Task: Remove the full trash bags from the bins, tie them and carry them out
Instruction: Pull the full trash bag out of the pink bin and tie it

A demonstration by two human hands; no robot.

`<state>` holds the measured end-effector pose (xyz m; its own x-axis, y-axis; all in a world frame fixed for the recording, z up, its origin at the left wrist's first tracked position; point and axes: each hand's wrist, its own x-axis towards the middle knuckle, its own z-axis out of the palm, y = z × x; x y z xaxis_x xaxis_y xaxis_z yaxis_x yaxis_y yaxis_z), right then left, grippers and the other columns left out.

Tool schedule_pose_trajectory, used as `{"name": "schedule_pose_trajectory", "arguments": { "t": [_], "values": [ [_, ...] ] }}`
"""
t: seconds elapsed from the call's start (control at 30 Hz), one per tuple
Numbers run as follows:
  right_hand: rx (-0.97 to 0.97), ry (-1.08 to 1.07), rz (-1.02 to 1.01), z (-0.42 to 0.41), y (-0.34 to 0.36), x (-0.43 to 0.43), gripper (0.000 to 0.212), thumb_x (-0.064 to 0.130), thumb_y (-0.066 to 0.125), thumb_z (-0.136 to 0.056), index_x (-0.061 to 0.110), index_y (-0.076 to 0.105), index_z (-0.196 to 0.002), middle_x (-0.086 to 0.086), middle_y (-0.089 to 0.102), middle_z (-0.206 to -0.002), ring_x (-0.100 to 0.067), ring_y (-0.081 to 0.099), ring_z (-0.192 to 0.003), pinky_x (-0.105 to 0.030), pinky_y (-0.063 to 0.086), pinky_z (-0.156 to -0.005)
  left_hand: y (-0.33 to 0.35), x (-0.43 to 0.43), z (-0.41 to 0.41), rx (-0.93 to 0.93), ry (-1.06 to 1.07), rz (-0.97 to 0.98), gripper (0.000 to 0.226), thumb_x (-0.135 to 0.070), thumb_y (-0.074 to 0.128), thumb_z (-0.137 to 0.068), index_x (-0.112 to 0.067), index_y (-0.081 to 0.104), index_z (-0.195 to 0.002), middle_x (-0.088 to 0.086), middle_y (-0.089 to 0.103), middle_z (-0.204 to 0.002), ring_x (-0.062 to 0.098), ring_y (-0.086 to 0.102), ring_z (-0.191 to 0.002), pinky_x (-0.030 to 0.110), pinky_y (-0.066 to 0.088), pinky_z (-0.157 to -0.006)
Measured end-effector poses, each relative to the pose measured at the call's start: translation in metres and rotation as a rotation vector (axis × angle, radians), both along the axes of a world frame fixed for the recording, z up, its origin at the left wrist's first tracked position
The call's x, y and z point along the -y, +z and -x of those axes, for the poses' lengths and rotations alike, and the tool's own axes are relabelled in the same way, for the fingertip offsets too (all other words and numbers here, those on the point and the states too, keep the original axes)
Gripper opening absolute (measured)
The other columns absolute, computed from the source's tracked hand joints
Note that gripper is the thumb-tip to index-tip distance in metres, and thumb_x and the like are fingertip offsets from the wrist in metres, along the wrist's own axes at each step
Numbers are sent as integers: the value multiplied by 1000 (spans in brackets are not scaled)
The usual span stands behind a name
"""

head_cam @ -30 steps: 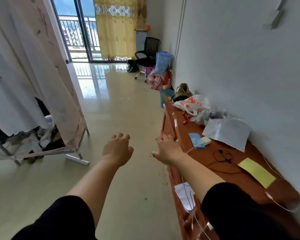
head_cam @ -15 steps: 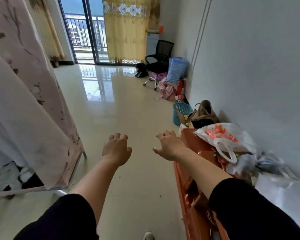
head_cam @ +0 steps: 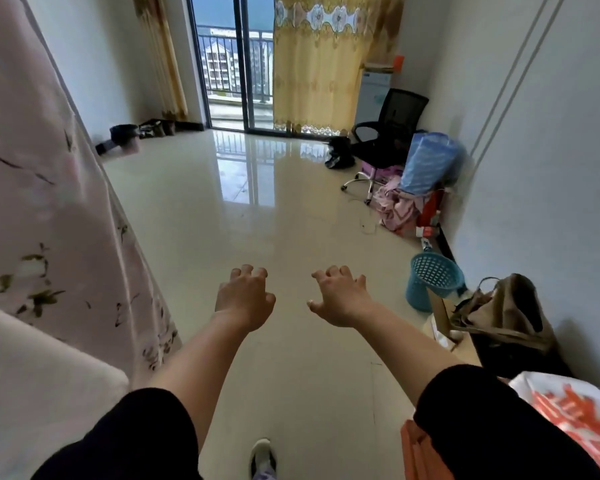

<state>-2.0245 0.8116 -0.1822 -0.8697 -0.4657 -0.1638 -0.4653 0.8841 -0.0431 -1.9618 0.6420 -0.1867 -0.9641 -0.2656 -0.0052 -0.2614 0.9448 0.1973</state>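
Outstretched side by side: left hand (head_cam: 245, 299) and right hand (head_cam: 340, 297), fingers loosely curled, gripping nothing. At three o'clock from right hand, blue mesh bin (head_cam: 432, 282) on floor (head_cam: 257, 202) by wall (head_cam: 551, 168).

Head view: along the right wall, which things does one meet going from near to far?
white plastic bag with orange print → brown bag → blue basket → black office chair → yellow curtain

A left black fabric sleeve (head_cam: 129, 441) ends well behind the left hand (head_cam: 245, 299), a right black fabric sleeve (head_cam: 492, 427) well behind the right hand (head_cam: 342, 299) (forearms bare); a pale grey-white shoe (head_cam: 263, 455) shows below both.
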Motion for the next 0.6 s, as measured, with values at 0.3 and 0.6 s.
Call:
{"name": "schedule_pose_trajectory", "arguments": {
  "t": [0.3, 0.6],
  "values": [
    [27, 59, 46, 239, 3, 146, 60, 48, 51, -91, 19, 38, -141, -9, 37, -146, -28, 28, -135, -52, 25, -105, 2, 142, 227, -13, 99, 1, 46, -31, 47, -91, -18, 45, -135, 7, 47, -136, 25, 40, -125, 38, 39, -95],
    [20, 139, 29, 443, 4, 271, 59, 48, 51, -91, 18, 39, -140, -9, 38, -144, -29, 29, -134, -53, 25, -106, 4, 265, 419, -26, 189, -15, 43, -31, 46, -92, -17, 46, -133, 8, 49, -133, 26, 42, -124, 38, 40, -93]
  ]
}}
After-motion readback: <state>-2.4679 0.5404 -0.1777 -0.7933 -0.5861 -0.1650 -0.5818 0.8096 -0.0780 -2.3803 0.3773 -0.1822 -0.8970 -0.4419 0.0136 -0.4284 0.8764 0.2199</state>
